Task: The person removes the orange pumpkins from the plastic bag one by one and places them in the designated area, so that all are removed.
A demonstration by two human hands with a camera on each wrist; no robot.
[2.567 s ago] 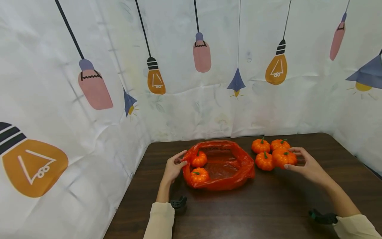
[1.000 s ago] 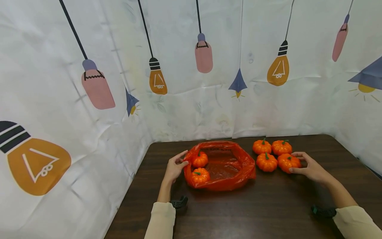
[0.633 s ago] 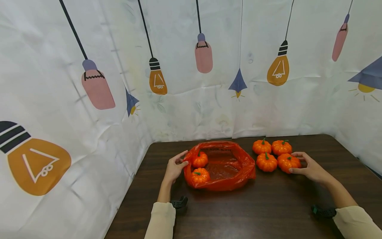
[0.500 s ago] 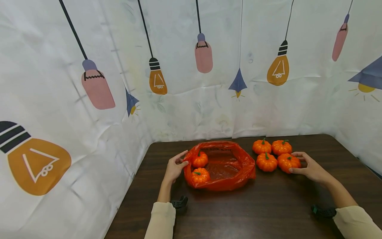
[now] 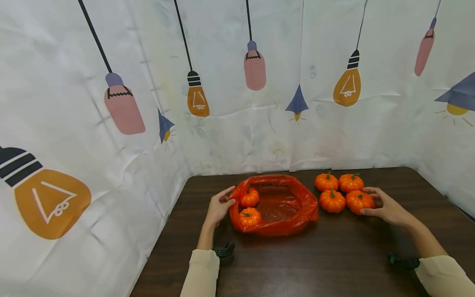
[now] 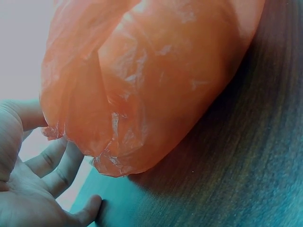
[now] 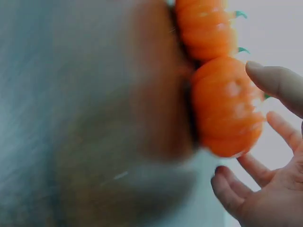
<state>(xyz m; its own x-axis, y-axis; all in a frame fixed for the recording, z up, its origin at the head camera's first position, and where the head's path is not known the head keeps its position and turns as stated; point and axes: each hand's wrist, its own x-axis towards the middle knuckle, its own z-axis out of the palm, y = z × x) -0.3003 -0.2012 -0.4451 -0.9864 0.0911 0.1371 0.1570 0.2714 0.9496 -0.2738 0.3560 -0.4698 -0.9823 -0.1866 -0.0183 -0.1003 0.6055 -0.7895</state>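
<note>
At the left side of an orange-red plastic bag [image 5: 293, 226], my left hand [image 5: 217, 208] pinches the rim between thumb and fingers. The bag's mouth gapes upward, with two small orange pumpkins, one farther back [image 5: 250, 198] and one nearer [image 5: 250, 217], inside along the left wall. In the left wrist view, the gathered plastic [image 6: 142, 94] hides them. My right hand [image 5: 386, 208] holds the front right pumpkin [image 5: 359, 201] of a group on the table, thumb on its near side and fingers on its far side. In the right wrist view, this pumpkin [image 7: 227, 109] sits between thumb and fingers.
Beside the held pumpkin, three more stand close together: front left [image 5: 332, 201], back left [image 5: 326, 182] and back right [image 5: 350, 182]. Everything rests on a dark wood table [image 5: 282, 268]. A white wall covering [image 5: 230, 136] printed with lamps rises behind and at both sides.
Since the oldest frame, my right hand has lowered its pumpkin to the table, slightly right of the front left one. The left hand keeps its hold on the bag. The view has shifted slightly.
</note>
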